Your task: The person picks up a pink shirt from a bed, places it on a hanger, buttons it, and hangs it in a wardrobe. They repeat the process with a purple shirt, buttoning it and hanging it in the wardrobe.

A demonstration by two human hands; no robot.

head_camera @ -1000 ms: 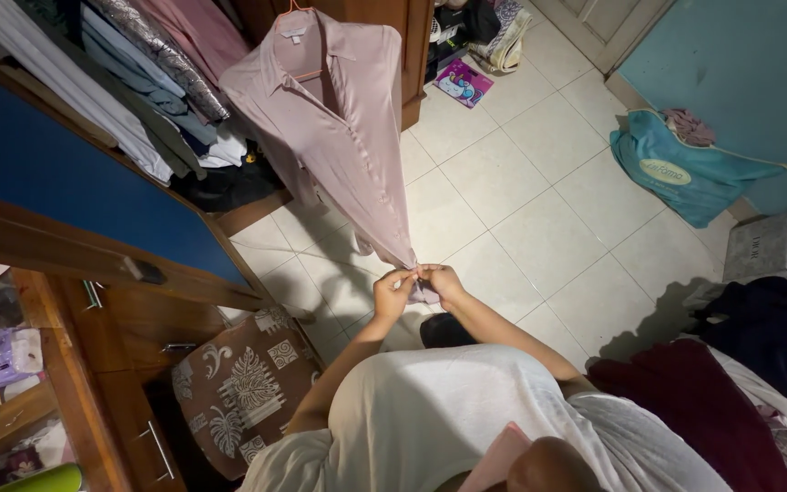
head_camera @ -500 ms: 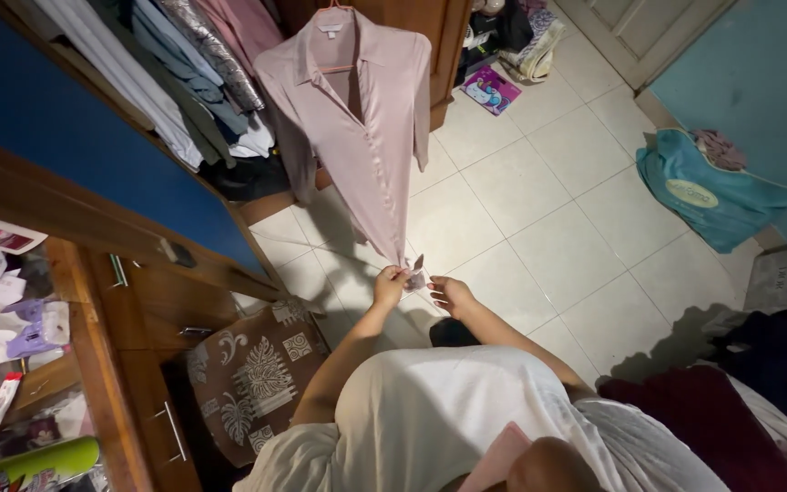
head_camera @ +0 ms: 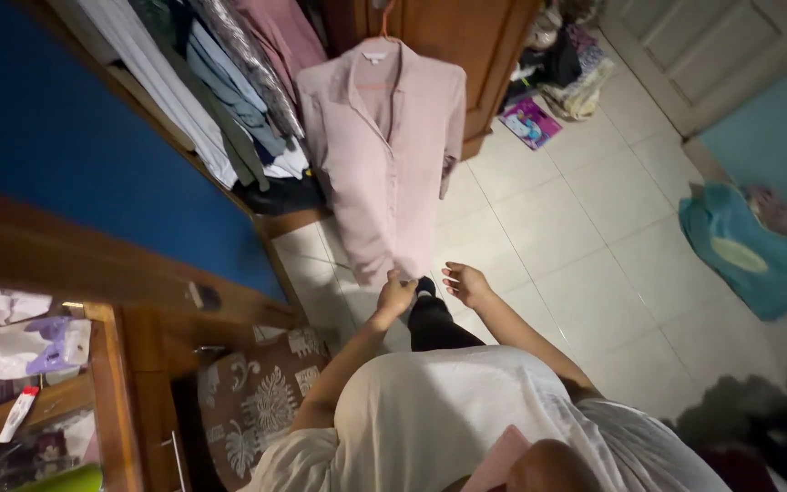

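A pale pink button-up shirt hangs on a hanger from the brown wardrobe door, front facing me. My left hand pinches the shirt's bottom hem. My right hand hovers just right of the hem with its fingers spread and nothing in it. My dark-clad leg and foot show below the hands.
An open wardrobe at the upper left holds several hanging clothes. A wooden dresser with toiletries and a patterned stool stand at the left. A teal bag lies on the tiled floor at the right; clutter and a purple packet sit by the door.
My right hand let go of the shirt hem and opened. The shirt swung back to hang straight. My view shifted toward the wardrobe, and my foot stepped forward.
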